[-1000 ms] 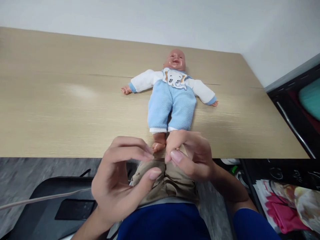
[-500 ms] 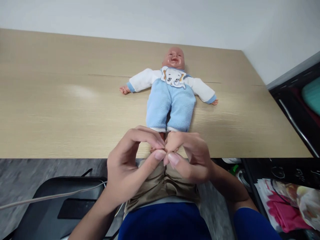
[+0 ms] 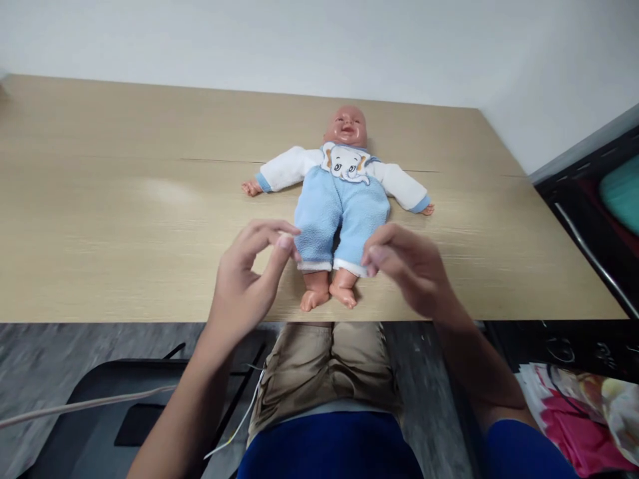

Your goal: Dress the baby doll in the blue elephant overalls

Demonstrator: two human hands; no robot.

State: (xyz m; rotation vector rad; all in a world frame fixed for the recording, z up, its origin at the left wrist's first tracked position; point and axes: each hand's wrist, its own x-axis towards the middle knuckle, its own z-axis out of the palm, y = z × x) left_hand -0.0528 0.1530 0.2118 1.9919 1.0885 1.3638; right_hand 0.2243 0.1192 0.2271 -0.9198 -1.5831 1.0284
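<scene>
A baby doll (image 3: 344, 199) lies on its back on the table, head away from me and arms spread. It wears a fleecy outfit with white sleeves, pale blue trousers and an elephant patch (image 3: 345, 163) on the chest. Its bare feet (image 3: 329, 290) point at me near the table edge. My left hand (image 3: 252, 266) hovers beside the doll's trouser leg on the left, fingers loosely bent and apart, with nothing visible in them. Over the other leg's outer side is my right hand (image 3: 412, 266). Its bent fingers are blurred, the thumb overlapping them, and no object shows there.
The wooden table (image 3: 124, 219) meets a pale wall behind. Below its near edge, a black chair (image 3: 94, 426) stands at the left with a cable (image 3: 90, 402) across it. At the right are a dark rack (image 3: 589, 233) and a pink item (image 3: 574, 426) among bags.
My hands, whose fingertips met in front of the doll's feet, have separated and moved forward to either side of its legs. The feet are now uncovered. The view has shifted slightly.
</scene>
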